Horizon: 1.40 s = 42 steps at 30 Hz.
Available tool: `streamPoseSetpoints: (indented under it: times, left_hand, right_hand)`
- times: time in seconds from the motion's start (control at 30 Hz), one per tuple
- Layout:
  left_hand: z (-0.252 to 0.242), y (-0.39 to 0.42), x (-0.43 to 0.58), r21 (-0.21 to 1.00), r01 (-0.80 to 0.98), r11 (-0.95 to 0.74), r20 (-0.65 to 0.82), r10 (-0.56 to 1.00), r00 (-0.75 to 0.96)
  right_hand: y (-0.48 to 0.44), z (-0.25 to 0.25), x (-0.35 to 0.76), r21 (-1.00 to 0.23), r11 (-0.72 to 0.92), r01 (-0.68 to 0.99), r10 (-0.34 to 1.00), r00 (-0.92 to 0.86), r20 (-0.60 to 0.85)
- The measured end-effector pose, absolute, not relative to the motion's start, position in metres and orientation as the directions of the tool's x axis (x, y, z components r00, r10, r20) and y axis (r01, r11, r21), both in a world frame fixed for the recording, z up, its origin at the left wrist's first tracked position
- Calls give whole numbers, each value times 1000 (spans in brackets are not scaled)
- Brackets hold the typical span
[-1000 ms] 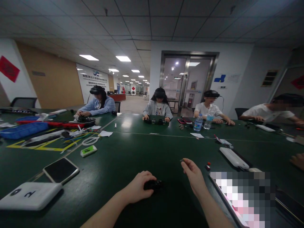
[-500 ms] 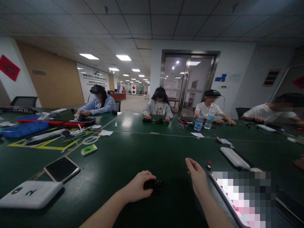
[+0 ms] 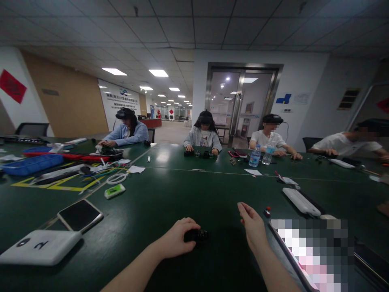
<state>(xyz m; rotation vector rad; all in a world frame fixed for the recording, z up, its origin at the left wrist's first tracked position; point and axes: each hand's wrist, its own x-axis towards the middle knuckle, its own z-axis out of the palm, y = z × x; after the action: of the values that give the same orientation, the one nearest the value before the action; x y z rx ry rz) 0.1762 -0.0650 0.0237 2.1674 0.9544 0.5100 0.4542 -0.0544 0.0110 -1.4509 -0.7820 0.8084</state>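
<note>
Head view, left hand (image 3: 178, 239) gripping partly hidden black object (image 3: 201, 235), right hand (image 3: 254, 227) pinched, contents unclear.

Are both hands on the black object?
No, only the left hand grips the black object; the right hand is apart from it.

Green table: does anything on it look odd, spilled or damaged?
The loose wires look untidy, jumbled to the right of the blue tray. No spill or damage is visible around the black object in the left hand.
</note>
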Motion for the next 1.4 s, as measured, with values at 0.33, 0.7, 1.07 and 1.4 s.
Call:
streamPoseSetpoints:
  times: [0.33,0.7,1.07,1.4]
  left_hand:
    - [23,-64,175,748,467,-472,71,756,651]
    - [25,-66,177,742,474,-474,89,770,631]
    - [25,-66,180,750,488,-446,82,795,601]
    - [24,-65,180,722,483,-496,127,781,612]
  right_hand:
    - [-54,8,453,-999,-33,22,824,566,-15]
    - [-59,7,432,-989,50,140,956,279,88]
    - [-85,26,384,-793,247,557,949,-304,82]
    - [-89,31,383,-746,303,592,922,-381,72]
